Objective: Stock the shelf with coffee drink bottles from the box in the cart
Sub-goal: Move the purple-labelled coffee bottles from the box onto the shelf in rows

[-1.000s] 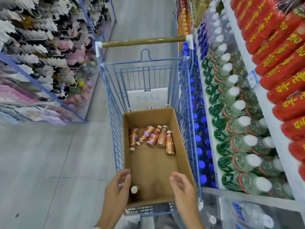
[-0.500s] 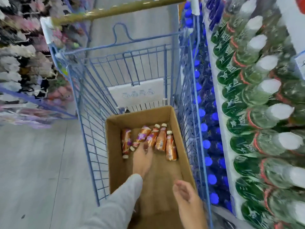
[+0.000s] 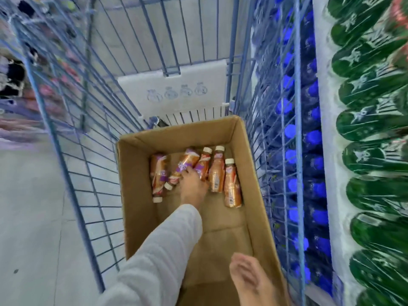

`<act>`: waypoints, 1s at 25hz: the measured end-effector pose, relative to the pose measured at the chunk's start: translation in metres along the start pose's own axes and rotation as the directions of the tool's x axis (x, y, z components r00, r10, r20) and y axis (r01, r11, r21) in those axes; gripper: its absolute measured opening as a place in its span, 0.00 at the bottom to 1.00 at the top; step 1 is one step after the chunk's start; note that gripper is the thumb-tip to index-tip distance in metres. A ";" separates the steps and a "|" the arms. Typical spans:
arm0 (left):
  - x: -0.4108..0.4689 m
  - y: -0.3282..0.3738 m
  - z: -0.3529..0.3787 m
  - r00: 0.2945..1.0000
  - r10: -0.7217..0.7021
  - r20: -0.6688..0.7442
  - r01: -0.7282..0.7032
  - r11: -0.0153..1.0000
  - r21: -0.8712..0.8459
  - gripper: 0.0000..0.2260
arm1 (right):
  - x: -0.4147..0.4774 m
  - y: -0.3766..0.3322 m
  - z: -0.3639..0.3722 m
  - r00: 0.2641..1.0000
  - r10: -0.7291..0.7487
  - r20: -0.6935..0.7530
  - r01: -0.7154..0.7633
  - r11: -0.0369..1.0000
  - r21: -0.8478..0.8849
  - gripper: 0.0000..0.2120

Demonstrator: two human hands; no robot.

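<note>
Head view now sits lower and closer over the blue wire shopping cart (image 3: 72, 195) than half a second ago, so the open brown cardboard box (image 3: 262, 219) fills more of the picture and the cart's handle has gone out of the top edge. The left hand (image 3: 192, 188), which then lay short of the bottles, has reached further toward the box's far end; its fingertips (image 3: 187, 172) now lie on the orange-and-purple coffee drink bottles (image 3: 217, 173) at the middle of the row. The fingers are curled down over a bottle there, but motion blur hides whether they have closed round it. The grey sleeve (image 3: 167, 246) runs from the bottom left of the picture diagonally up into the box, arm stretched nearly straight, back of the hand upward.

Five bottles lie on their sides on the box floor near its far wall, white caps showing; the two at the right side lie untouched, just beside the right wall.

The right hand (image 3: 249, 281) hangs over the near right corner of the box, as it did before, fingers loosely spread and holding nothing. Beyond the cart's right side stand blue-capped bottles (image 3: 289, 131) and green plastic bottles (image 3: 371, 155) on the white store shelf (image 3: 329, 151).
</note>
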State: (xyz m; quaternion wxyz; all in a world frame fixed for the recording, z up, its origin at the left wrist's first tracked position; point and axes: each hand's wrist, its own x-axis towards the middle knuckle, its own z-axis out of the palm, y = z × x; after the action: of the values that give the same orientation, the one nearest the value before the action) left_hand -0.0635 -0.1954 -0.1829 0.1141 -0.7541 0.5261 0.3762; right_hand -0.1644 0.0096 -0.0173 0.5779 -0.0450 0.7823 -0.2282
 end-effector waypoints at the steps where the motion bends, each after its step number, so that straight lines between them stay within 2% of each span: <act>1: -0.002 -0.004 0.000 1.000 -0.003 0.020 0.003 1.000 0.003 0.33 | -0.002 -0.003 0.000 1.000 -0.001 0.008 0.001 1.000 0.013 0.07; 4: -0.019 -0.022 -0.004 0.995 -0.054 0.080 0.053 0.999 0.015 0.28 | -0.010 -0.024 0.005 0.998 -0.025 0.052 0.025 1.000 -0.003 0.05; 6: -0.042 -0.039 -0.015 0.974 -0.144 0.175 0.173 0.971 -0.163 0.23 | -0.010 -0.035 0.010 0.997 -0.047 0.057 0.047 0.999 -0.014 0.05; 8: -0.076 -0.059 -0.031 0.942 -0.174 0.287 0.284 0.868 -0.408 0.21 | -0.009 -0.051 0.019 0.994 -0.080 0.076 0.084 0.995 -0.048 0.06; 9: -0.099 -0.067 -0.043 0.934 -0.188 0.303 0.325 0.798 -0.507 0.18 | -0.006 -0.061 0.027 0.990 -0.106 0.089 0.112 0.991 -0.075 0.06; 10: -0.121 -0.078 -0.050 0.936 -0.190 0.297 0.338 0.719 -0.607 0.19 | 0.000 -0.073 0.036 0.984 -0.143 0.107 0.155 0.981 -0.114 0.06; 13: -0.177 -0.100 -0.071 0.920 -0.263 0.291 0.387 0.483 -0.785 0.32 | 0.041 -0.109 0.079 0.939 -0.290 0.186 0.330 0.911 -0.246 0.09; 15: -0.200 -0.112 -0.083 0.923 -0.288 0.254 0.358 0.407 -0.840 0.35 | 0.081 -0.134 0.115 0.896 -0.386 0.221 0.443 0.813 -0.378 0.13; 17: -0.211 -0.122 -0.091 0.927 -0.293 0.233 0.334 0.367 -0.868 0.37 | 0.125 -0.157 0.149 0.835 -0.458 0.305 0.545 0.612 -0.573 0.21; 19: -0.221 -0.126 -0.103 0.931 -0.278 0.238 0.327 0.339 -0.882 0.40 | 0.162 -0.170 0.177 0.762 -0.434 0.481 0.608 0.224 -0.762 0.27; 21: -0.225 -0.131 -0.110 0.936 -0.262 0.236 0.317 0.328 -0.890 0.39 | 0.189 -0.173 0.191 0.721 -0.312 0.619 0.584 -0.208 -0.785 0.30; 22: -0.226 -0.133 -0.113 0.934 -0.261 0.245 0.324 0.324 -0.889 0.38 | 0.197 -0.173 0.194 0.719 -0.255 0.647 0.552 -0.357 -0.754 0.29; 23: -0.226 -0.137 -0.115 0.933 -0.259 0.249 0.324 0.309 -0.894 0.38 | 0.202 -0.171 0.196 0.726 -0.227 0.649 0.516 -0.445 -0.732 0.28; 25: -0.225 -0.142 -0.119 0.924 -0.267 0.273 0.346 0.283 -0.894 0.37 | 0.204 -0.167 0.197 0.758 -0.247 0.603 0.424 -0.517 -0.744 0.25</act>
State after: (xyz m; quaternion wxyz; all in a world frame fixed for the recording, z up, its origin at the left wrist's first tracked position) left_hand 0.0777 -0.0437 0.0221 -0.2461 -0.7558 0.0593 0.6040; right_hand -0.0812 -0.2679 -0.1743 0.2110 -0.7656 0.5174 0.3187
